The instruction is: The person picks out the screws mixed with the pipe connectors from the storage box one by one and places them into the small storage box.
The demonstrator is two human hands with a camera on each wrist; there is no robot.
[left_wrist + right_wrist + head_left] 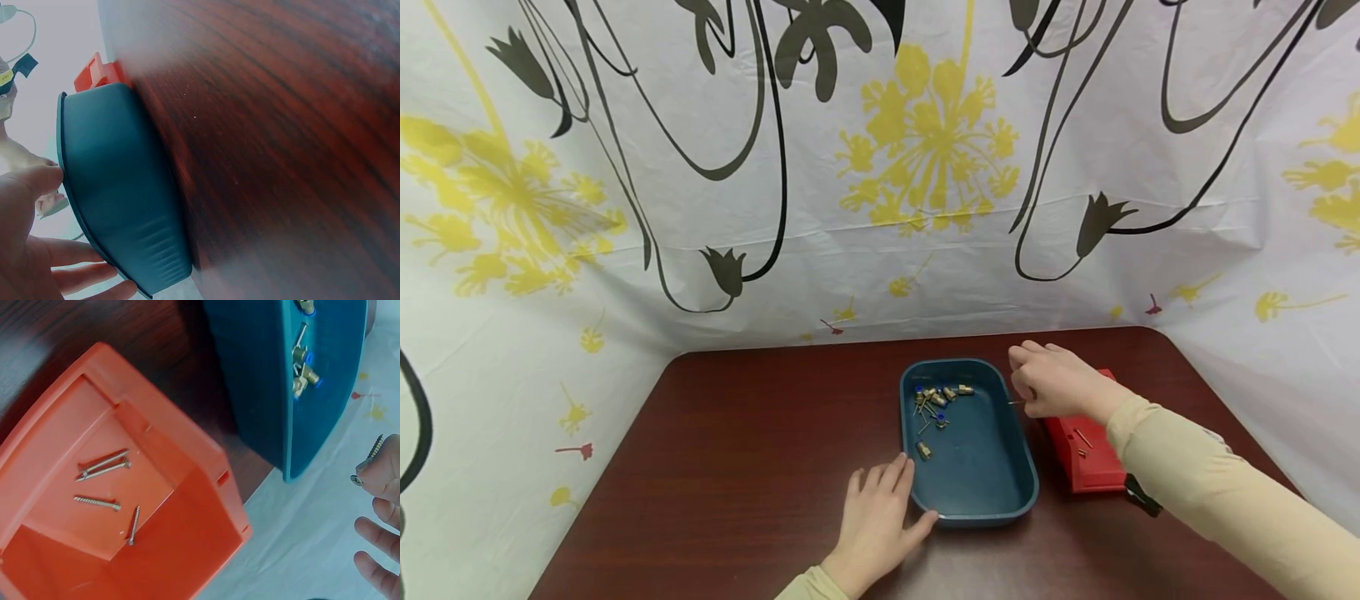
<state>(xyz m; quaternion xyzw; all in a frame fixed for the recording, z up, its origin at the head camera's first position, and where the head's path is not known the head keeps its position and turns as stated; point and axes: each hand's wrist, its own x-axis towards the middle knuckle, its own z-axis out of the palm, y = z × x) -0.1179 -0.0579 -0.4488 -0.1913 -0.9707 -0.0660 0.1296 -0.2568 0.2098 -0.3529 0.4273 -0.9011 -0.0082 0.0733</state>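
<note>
My right hand (1054, 379) pinches a screw (377, 446) between thumb and fingertips, above the right rim of the blue tray (977, 492). Its threaded end and head show on either side of the fingertip in the right wrist view. My left hand (876, 521) rests at the tray's near left corner, fingers fairly straight and thumb on the rim. Inside the tray, toward its far left, several brass fittings (938, 400) with blue rings lie among screws. One brass fitting (923, 451) lies apart, closer to the left hand.
A red bin (1101, 479) stands right of the tray, partly under my right forearm. Several loose screws (98, 502) lie in it. Both containers stand on a dark reddish wooden table (760, 450), with a patterned cloth (820, 250) hanging behind its far edge.
</note>
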